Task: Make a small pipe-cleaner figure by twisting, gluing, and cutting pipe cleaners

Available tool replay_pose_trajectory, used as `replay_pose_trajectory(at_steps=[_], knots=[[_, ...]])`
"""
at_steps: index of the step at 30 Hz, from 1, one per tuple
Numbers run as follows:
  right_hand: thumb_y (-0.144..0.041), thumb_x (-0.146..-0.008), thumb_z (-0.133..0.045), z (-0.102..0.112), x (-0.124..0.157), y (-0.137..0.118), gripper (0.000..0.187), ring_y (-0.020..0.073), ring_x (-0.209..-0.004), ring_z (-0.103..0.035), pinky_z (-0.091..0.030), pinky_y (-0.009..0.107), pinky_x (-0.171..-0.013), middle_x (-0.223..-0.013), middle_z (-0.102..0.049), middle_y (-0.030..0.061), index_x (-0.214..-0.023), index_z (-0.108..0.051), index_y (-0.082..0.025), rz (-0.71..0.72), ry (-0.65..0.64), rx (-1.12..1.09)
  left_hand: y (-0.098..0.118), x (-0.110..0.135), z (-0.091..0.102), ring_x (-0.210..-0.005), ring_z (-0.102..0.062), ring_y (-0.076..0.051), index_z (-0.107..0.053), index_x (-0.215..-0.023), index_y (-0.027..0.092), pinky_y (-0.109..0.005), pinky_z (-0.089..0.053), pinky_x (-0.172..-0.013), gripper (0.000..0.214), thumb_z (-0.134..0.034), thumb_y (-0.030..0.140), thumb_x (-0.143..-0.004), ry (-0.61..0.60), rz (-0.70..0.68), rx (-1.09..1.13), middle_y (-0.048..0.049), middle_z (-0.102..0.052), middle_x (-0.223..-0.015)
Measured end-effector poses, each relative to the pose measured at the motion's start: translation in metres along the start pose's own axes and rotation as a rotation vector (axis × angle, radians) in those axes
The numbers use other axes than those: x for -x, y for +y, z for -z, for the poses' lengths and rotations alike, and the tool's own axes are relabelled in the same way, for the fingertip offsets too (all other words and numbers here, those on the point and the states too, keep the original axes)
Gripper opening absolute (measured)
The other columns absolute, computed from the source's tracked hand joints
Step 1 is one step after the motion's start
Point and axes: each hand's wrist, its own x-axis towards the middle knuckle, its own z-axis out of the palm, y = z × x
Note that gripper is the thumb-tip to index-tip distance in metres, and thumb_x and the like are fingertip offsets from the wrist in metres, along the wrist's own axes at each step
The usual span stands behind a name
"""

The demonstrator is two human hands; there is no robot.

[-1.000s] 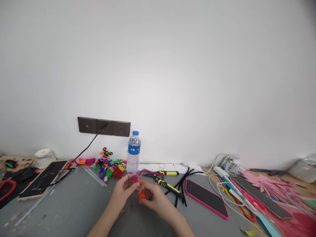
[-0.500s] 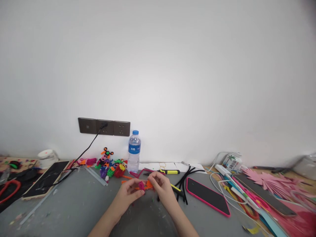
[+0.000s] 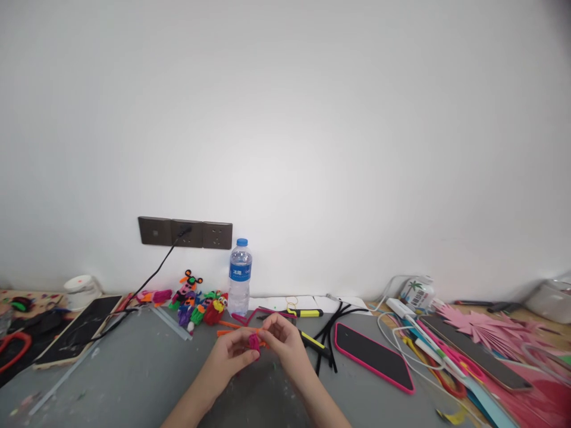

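Observation:
Between the fingers of my left hand (image 3: 229, 358) is a small magenta pipe-cleaner piece (image 3: 254, 341), fuzzy and tightly coiled. My right hand (image 3: 285, 343) pinches an orange pipe cleaner (image 3: 261, 334) right beside it; the fingers cover most of that part. Both hands are close together above the grey mat (image 3: 147, 380). Just behind them lie a bent magenta pipe cleaner (image 3: 243, 319) and yellow-and-black pliers (image 3: 312, 342). Several finished pipe-cleaner figures (image 3: 190, 306) stand in a cluster to the left.
A water bottle (image 3: 240, 279) stands against the wall. To the right lie black pipe cleaners (image 3: 332, 330), a pink-cased phone (image 3: 373, 356), a white cable (image 3: 404, 356) and pink folded paper (image 3: 477, 330). On the left are another phone (image 3: 80, 333), glue sticks (image 3: 172, 324) and red-handled scissors (image 3: 20, 351).
My right fingers have drawn closer to the left ones, and the orange part between them shows less. The view has shifted slightly.

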Motion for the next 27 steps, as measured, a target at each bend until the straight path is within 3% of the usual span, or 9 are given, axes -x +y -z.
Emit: replay_pose_trajectory(at_steps=[5, 10, 18, 27], knots=[[-0.055, -0.070, -0.070, 0.003, -0.001, 0.003, 0.040, 0.0099, -0.053, -0.045, -0.035, 0.023, -0.053, -0.061, -0.052, -0.0035, -0.074, -0.057, -0.018, -0.037, 0.008, -0.053, -0.001, 0.000, 0.001, -0.093, -0.065, -0.026, -0.073, -0.096, 0.015, -0.032, -0.050, -0.084, 0.040, -0.078, 0.041, -0.065, 0.078, 0.020, 0.000, -0.0088, -0.074, -0.095], [-0.051, -0.073, -0.071, 0.008, 0.002, 0.002, 0.038, 0.0134, -0.062, -0.055, -0.039, 0.025, -0.059, -0.076, -0.062, 0.0002, -0.091, -0.058, -0.020, -0.108, -0.083, -0.077, 0.006, 0.003, 0.001, -0.090, -0.066, -0.026, -0.073, -0.092, 0.015, -0.032, -0.050, -0.083, 0.040, -0.079, 0.042, -0.063, 0.159, 0.052, 0.028, -0.0085, -0.074, -0.091], [-0.048, -0.078, -0.067, 0.009, 0.002, 0.005, 0.035, 0.0121, -0.063, -0.052, -0.039, 0.024, -0.059, -0.074, -0.059, -0.0001, -0.095, -0.060, -0.019, -0.067, -0.109, -0.075, 0.010, 0.004, -0.001, -0.087, -0.065, -0.025, -0.074, -0.089, 0.015, -0.032, -0.050, -0.082, 0.038, -0.078, 0.043, -0.064, 0.162, 0.040, 0.041, -0.0082, -0.074, -0.087], [-0.046, -0.072, -0.074, 0.007, 0.005, -0.002, 0.036, 0.0122, -0.064, -0.052, -0.040, 0.023, -0.060, -0.075, -0.059, -0.0002, -0.092, -0.060, -0.019, -0.087, -0.127, -0.091, 0.015, 0.009, -0.004, -0.085, -0.065, -0.023, -0.074, -0.089, 0.014, -0.030, -0.050, -0.079, 0.036, -0.078, 0.040, -0.065, 0.120, 0.041, 0.083, -0.0079, -0.075, -0.087]])
